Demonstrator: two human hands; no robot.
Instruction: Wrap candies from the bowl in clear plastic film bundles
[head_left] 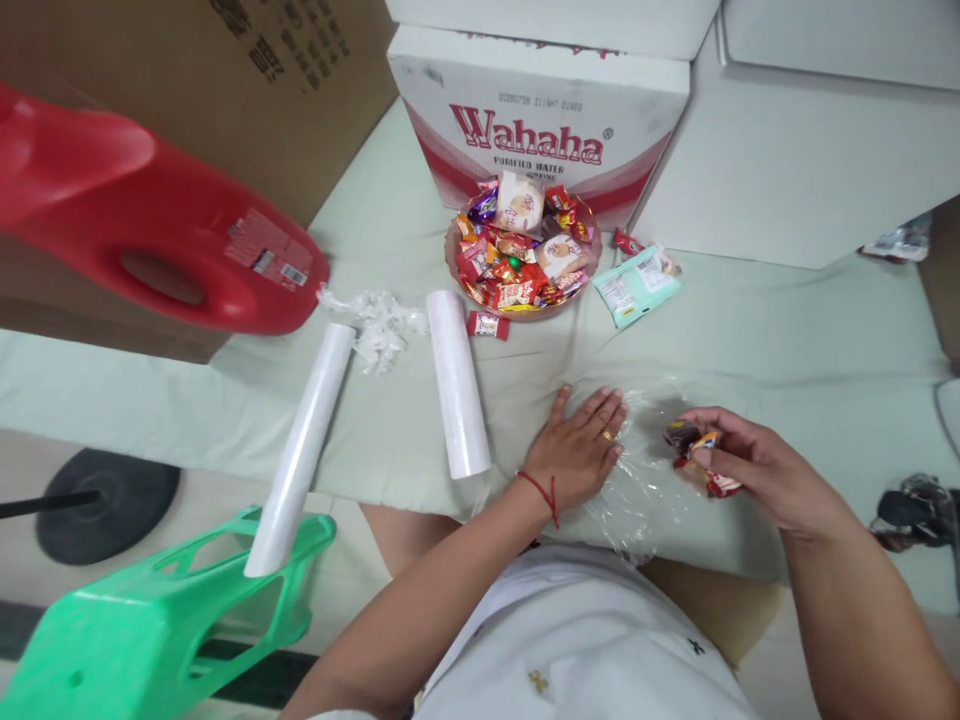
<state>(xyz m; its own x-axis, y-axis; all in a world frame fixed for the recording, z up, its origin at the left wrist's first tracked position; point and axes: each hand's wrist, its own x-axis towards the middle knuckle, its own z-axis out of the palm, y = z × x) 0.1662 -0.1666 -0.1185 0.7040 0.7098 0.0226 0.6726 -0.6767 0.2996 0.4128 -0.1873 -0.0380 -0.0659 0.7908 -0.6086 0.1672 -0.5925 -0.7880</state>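
The left hand (576,452) lies flat, fingers spread, on crinkled clear plastic film (634,500) — apparently to pin it against the pale-green, cloth-covered worktop (787,340). In the right hand (750,465), fingers pinch 2 or more small, shiny-wrapped sweets (705,444) near the film — seemingly bunched for 1 grip.

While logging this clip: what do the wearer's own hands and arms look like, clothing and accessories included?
Both hands are ungloved and both forearms uncovered. The left hand has a gold-coloured ring on one finger and a thin red cord bracelet at the wrist. The right hand shows no jewellery. A white top covers the torso.
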